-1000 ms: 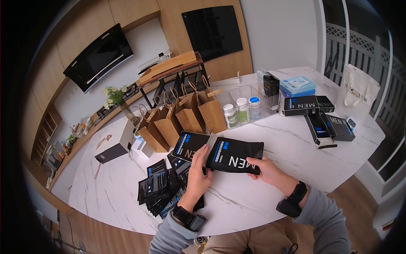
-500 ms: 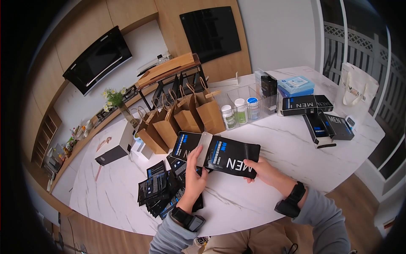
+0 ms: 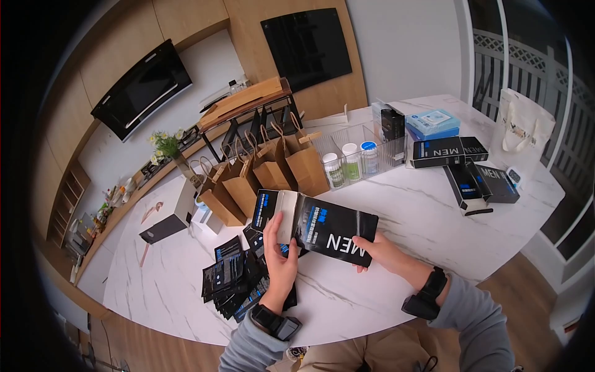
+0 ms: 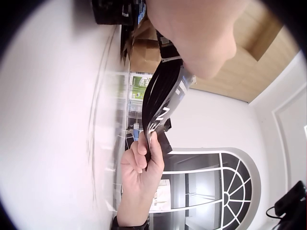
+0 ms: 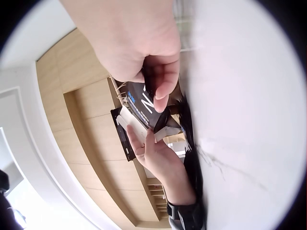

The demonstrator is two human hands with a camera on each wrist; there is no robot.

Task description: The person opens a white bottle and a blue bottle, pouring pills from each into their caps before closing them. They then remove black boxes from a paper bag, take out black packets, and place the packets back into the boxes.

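In the head view my left hand (image 3: 280,263) holds a black box (image 3: 265,208) whose pale inner flap (image 3: 286,214) stands folded out. My right hand (image 3: 379,251) pinches the outer end of a stack of black sachets (image 3: 334,226) lettered "MEN". The stack's other end meets the mouth of the box. From the left wrist view, several thin sachets (image 4: 163,91) fan apart in the middle and come together at the right hand's fingers (image 4: 140,148). Below and left of the box lies a loose pile of black sachets (image 3: 229,270), partly covered by my left hand and forearm.
Behind the box stand several brown paper bags (image 3: 271,164) and a clear divided organizer (image 3: 387,158) with bottles. Black "MEN" boxes (image 3: 437,153), blue packs (image 3: 432,122) and a white bag (image 3: 524,127) sit to the right. A white-and-black box (image 3: 164,214) is at left.
The box and sachet stack have shifted left, and the stack's right end has swung down toward me. More of the pale flap shows now. Both hands keep their grip.
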